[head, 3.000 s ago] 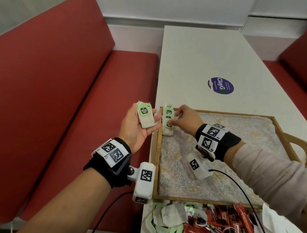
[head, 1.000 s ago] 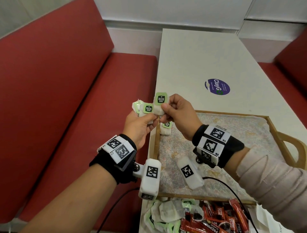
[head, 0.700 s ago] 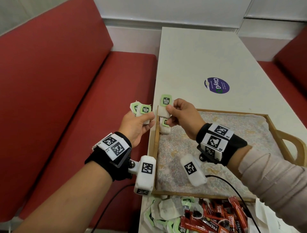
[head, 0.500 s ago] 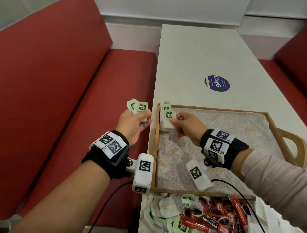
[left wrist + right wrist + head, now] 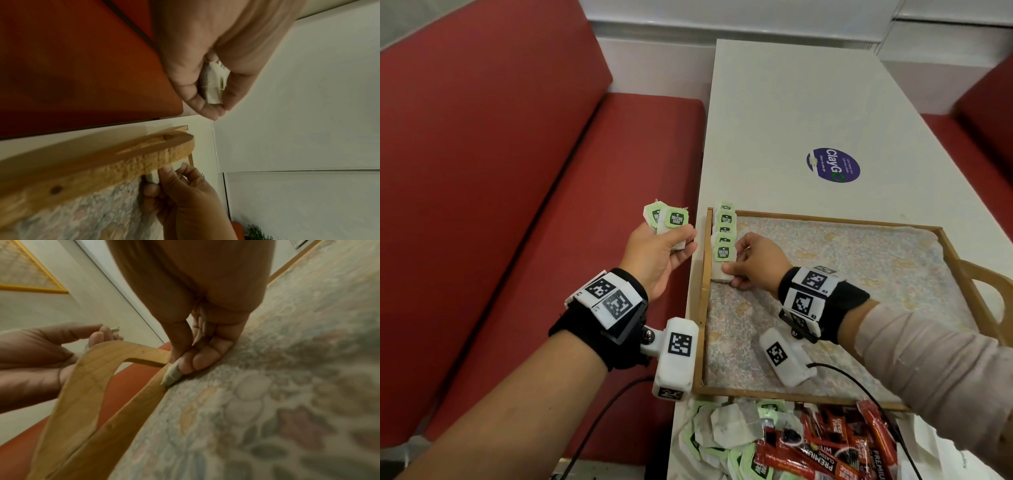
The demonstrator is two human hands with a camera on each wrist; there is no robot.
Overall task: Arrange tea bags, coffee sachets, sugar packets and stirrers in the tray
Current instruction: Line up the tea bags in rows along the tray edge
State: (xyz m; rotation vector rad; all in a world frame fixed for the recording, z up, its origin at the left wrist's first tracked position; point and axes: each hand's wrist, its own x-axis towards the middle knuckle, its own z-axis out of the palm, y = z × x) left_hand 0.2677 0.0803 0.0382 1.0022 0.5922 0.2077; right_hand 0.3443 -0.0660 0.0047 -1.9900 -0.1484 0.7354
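A wooden tray with a floral liner lies on the white table. Several green-tagged tea bags stand in a row along its left wall. My right hand pinches the nearest tea bag at the row's near end, low against the liner. The right wrist view shows that bag wedged between the fingers and the tray wall. My left hand hovers left of the tray over the bench, gripping two more tea bags, also seen in the left wrist view.
Loose tea bags and red coffee sachets are heaped on the table in front of the tray. A purple sticker marks the far tabletop. A red bench runs along the left. The tray has a handle at the right.
My right hand took one tea bag from the left hand and lowered it into the tray at the near end of the row. The left hand stayed beside the tray with two bags.
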